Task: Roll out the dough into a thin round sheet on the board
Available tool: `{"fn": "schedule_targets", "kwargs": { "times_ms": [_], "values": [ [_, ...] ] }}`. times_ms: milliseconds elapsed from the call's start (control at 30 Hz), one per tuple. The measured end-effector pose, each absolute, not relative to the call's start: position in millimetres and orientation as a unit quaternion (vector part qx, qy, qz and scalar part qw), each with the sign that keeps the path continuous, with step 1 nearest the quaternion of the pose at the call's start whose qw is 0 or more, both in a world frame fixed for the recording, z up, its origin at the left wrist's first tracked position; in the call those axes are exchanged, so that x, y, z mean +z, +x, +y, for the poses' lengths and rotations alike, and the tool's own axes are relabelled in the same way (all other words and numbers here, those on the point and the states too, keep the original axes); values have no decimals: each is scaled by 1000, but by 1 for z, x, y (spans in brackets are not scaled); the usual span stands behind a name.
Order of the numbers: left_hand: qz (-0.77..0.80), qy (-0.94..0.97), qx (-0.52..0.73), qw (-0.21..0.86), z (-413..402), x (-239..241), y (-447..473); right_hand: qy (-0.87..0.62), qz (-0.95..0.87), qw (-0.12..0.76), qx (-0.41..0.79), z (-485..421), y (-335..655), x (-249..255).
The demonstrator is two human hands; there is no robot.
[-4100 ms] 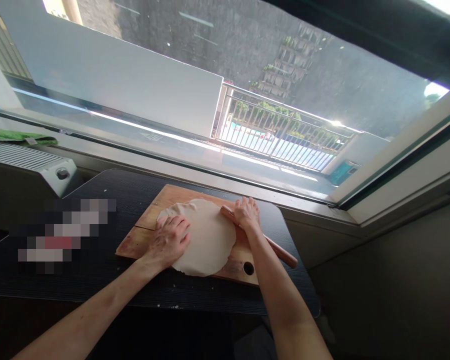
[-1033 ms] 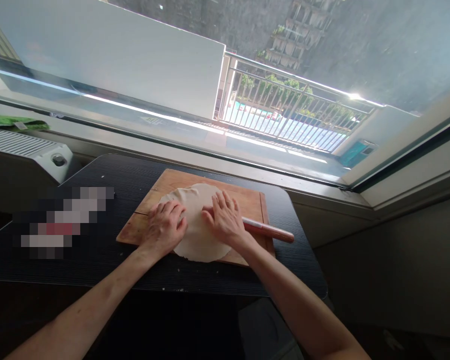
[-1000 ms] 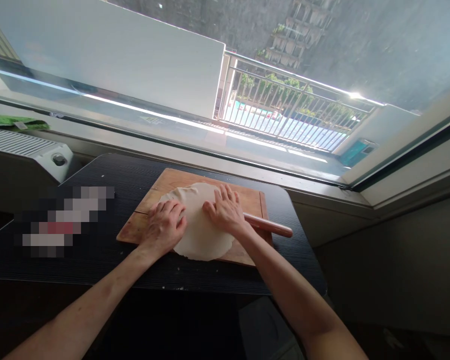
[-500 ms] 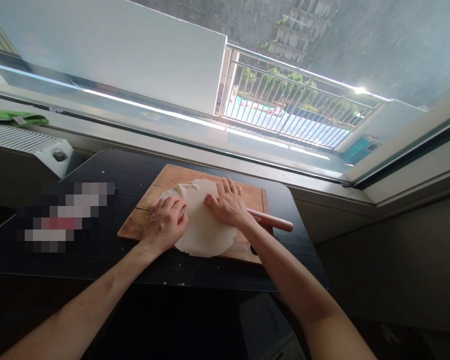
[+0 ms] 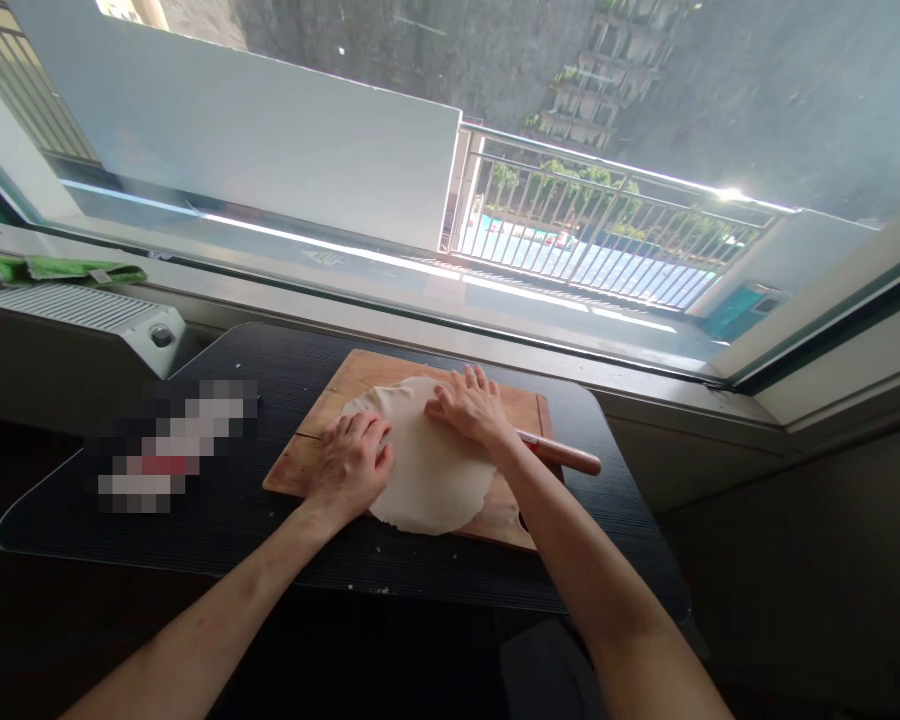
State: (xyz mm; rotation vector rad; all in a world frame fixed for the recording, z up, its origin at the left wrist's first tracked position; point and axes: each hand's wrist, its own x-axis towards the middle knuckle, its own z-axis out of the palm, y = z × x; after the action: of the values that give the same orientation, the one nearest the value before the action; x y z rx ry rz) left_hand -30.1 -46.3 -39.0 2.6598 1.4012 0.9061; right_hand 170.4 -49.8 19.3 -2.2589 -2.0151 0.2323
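Note:
A pale, rolled-out sheet of dough [image 5: 435, 480] lies on a wooden cutting board [image 5: 289, 470], its far left edge wrinkled. At the left side of the sheet is my left hand [image 5: 356, 460], its fingers curled over the dough's edge and the fingertips partly hidden. My right hand [image 5: 472, 405] rests flat on the far right part of the dough with fingers stretched out. Behind my right wrist a wooden rolling pin [image 5: 570, 457] sticks out past the board's right edge; its other end is hidden.
The board sits on a black table [image 5: 217, 355] with small white crumbs. A blurred-out object [image 5: 172, 450] lies on the left of the table. Beyond it are a white radiator [image 5: 135, 320] with a green cloth [image 5: 67, 270] on top, and a large window with a railing [image 5: 570, 220] outside.
The whole view has shifted, so the table and board appear lower and further right. Both hands keep nearly the same places on the dough.

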Motion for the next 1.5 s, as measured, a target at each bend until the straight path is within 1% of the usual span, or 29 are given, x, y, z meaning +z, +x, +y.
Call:
{"fn": "schedule_targets", "kwargs": {
  "times_ms": [100, 233, 300, 433, 533, 600, 767, 833, 900, 1000, 1067, 1233, 1300, 1367, 1433, 1500],
  "values": [
    [440, 848, 294, -4, -47, -38, -29, -747, -656, 44, 98, -46, 170, 28],
    [432, 850, 302, -2, -47, -39, -29, -684, -718, 59, 117, -102, 151, 13],
    [430, 849, 306, 1, -47, -40, -29, -666, -734, 73, 109, -112, 147, 6],
    [431, 847, 313, 5, -47, -40, -29, -740, -666, 74, 61, -67, 157, 15],
    [428, 847, 315, 5, -46, -41, -29, -761, -642, 60, 71, -43, 164, 28],
    [427, 847, 315, -1, -45, -43, -29, -744, -659, 65, 84, -58, 161, 27],
    [421, 847, 326, -14, -43, -49, -30, -685, -713, 112, 102, -119, 145, 1],
    [419, 847, 327, -13, -43, -49, -30, -694, -706, 118, 74, -110, 147, 1],
    [421, 846, 327, -12, -43, -48, -29, -723, -681, 111, 44, -83, 153, 10],
    [418, 846, 329, -7, -41, -49, -29, -764, -637, 88, 58, -51, 160, 23],
    [414, 847, 334, -6, -40, -53, -29, -759, -641, 84, 76, -58, 159, 23],
    [405, 846, 346, -14, -35, -64, -30, -697, -702, 112, 93, -113, 148, -2],
    [404, 845, 350, -14, -35, -63, -30, -705, -696, 115, 71, -106, 150, -2],
    [406, 843, 352, -12, -37, -59, -29, -733, -669, 114, 43, -79, 155, 5],
    [410, 841, 353, -12, -38, -56, -29, -760, -638, 118, 39, -53, 159, 14],
    [413, 841, 351, -12, -39, -55, -29, -772, -622, 118, 51, -47, 158, 17]
  ]
}}
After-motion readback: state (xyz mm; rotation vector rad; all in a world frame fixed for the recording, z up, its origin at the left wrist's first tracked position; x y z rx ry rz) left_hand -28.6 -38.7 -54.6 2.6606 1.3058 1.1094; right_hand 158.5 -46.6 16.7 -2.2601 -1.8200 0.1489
